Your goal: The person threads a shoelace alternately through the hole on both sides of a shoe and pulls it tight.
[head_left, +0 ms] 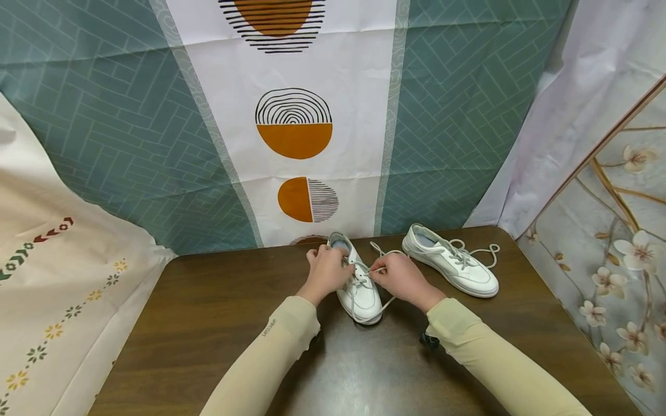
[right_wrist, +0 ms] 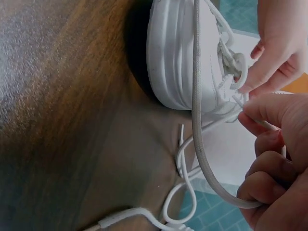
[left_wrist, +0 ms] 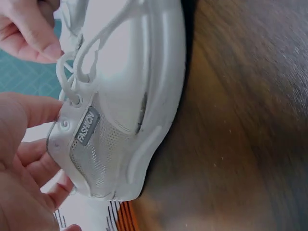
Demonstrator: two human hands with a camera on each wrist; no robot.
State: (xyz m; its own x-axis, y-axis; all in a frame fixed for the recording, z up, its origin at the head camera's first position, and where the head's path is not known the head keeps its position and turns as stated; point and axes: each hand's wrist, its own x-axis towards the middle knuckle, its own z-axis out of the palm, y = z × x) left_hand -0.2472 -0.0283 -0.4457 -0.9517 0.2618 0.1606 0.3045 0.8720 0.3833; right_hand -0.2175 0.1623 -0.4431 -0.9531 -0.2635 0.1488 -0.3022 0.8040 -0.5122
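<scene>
A white lace-up shoe (head_left: 367, 300) sits upright on the table, its toe toward me. At its opening, my left hand (head_left: 326, 271) holds the upper, with fingers by the eyelet edge, near a grey tag (left_wrist: 87, 126) reading "FASHION". My right hand (head_left: 402, 278) is at the shoe's right side. It pinches the white shoelace (right_wrist: 198, 110) between thumb and index finger near the eyelets, while a length of lace passes through its curled fingers. Part of the lace loops across the toe. The fingertips inside the shoe are partly hidden.
A second white shoe (head_left: 481, 281) stands to the right, its loose lace (head_left: 491, 249) trailing over its side. Both rest on a dark brown wooden table (head_left: 218, 335). Patterned cloth (head_left: 348, 144) hangs behind the table's back edge, with more at both sides.
</scene>
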